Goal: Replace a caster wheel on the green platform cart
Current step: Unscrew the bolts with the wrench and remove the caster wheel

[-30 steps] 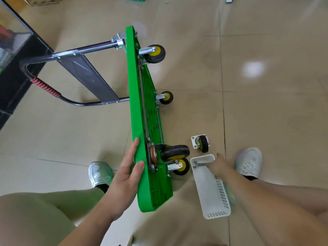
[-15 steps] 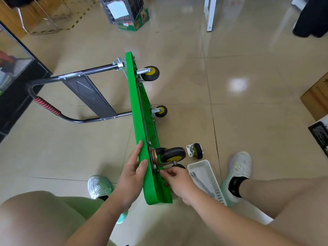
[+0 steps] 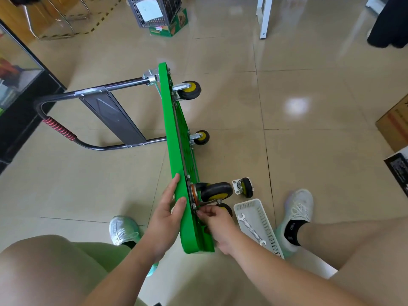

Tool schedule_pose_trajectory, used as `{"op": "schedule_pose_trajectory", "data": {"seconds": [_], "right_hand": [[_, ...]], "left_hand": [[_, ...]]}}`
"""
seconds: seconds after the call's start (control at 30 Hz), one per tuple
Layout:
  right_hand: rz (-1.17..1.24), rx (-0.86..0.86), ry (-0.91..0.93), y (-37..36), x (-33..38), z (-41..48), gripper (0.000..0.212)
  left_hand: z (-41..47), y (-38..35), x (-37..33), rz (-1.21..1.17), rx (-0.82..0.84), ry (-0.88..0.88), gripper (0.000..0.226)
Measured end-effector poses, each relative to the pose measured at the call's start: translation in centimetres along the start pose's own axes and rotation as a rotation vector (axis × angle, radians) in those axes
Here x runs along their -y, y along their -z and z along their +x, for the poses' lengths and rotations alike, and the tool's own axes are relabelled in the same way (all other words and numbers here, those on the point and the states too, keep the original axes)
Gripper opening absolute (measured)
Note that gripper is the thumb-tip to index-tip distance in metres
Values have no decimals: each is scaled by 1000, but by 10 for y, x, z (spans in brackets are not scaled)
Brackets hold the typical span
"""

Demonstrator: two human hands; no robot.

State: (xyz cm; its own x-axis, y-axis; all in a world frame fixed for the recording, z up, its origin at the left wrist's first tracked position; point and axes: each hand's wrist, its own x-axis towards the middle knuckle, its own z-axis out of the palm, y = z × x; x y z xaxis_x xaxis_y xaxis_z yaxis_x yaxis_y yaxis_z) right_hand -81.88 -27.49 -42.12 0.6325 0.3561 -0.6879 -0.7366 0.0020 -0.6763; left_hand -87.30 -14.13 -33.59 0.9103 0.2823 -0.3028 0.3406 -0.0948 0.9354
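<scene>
A: What lies lowest in the frame?

B: The person's bare knees and forearms, with the left shoe [image 3: 123,230] and right shoe [image 3: 298,208] on the floor [image 3: 320,151] just above them.

A: And the hands?

B: The left hand [image 3: 167,215], lower centre, lays straight fingers flat on the cart [image 3: 174,129], thumb on its edge. The right hand [image 3: 217,224], just right of it, has curled fingers. Thumb and fingertips pinch at the lower corner of the caster [image 3: 216,192] plate; what small part sits between them cannot be told.

A: Where is the cart?

B: Mid-frame, standing on its long edge, wheels pointing right. The caster is at its near end, against the underside.

A: To the right?

B: A white tray [image 3: 247,203] on the floor, a wrench [image 3: 251,230] lying in it. Just above the tray, a loose wheel [image 3: 244,187] rests on its side.

A: Farther up?

B: Two far wheels [image 3: 189,90] on the cart, and its handle [image 3: 66,133] lying out to the left. A box [image 3: 167,25] sits at the top centre.
</scene>
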Motion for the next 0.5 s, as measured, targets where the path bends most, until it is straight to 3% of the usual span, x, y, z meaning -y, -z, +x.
{"op": "schedule_pose_trajectory", "data": {"seconds": [0.33,0.5], "right_hand": [[225,38,-76,-7,-4,4,10],[241,58,-110,-7,-6,2,19]], "left_hand": [[3,3,7,-28,40,-9,57],[4,5,10,-46,42,-7,56]]}}
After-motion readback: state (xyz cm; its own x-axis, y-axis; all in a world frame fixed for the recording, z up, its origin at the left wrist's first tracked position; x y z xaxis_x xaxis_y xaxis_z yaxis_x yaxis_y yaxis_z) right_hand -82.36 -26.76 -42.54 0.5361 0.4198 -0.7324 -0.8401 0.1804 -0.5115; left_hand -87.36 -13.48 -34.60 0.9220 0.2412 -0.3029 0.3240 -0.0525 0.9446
